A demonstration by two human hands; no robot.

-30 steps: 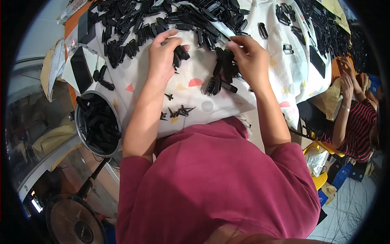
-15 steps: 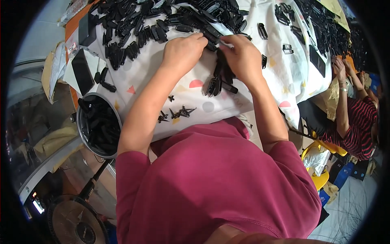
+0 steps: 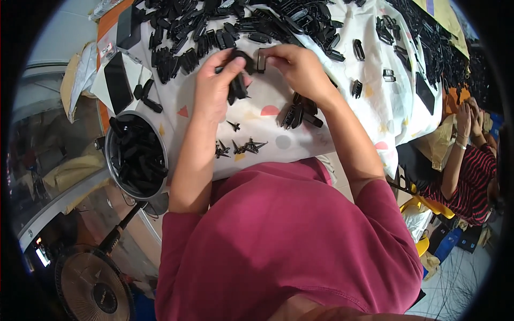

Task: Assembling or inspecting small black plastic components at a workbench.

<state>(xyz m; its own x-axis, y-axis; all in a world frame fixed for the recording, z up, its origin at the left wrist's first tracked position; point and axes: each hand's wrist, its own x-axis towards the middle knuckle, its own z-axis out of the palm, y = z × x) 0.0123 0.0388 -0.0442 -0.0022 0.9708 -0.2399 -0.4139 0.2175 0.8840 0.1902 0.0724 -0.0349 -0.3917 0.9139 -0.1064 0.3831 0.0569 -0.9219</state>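
My left hand (image 3: 213, 88) is closed around a few black plastic pieces (image 3: 238, 88), elongated and clip-like, raised above the patterned cloth. Close by, my right hand (image 3: 302, 69) pinches a narrow, frame-shaped black clip piece (image 3: 261, 61) between thumb and fingers. The two held items are apart by a small gap. Below the right wrist lies a little cluster of toothed black clips (image 3: 297, 113). Nearer to me are small spiky dark parts (image 3: 250, 146) in a loose group. A large heap of similar black pieces (image 3: 211, 17) spreads along the far side.
At left, a round metal bin (image 3: 165, 155) holds black pieces beside the table. A phone (image 3: 118, 83) lies on white paper, and another dark phone-like slab (image 3: 425, 93) lies at right. A fan (image 3: 96, 286) stands lower left. A co-worker in a striped top (image 3: 474, 179) sits at right.
Both hands have drawn back from the edge of the heap. The left has turned, showing several pieces in its grip; the right now holds up one frame-shaped piece. The view has shifted slightly.
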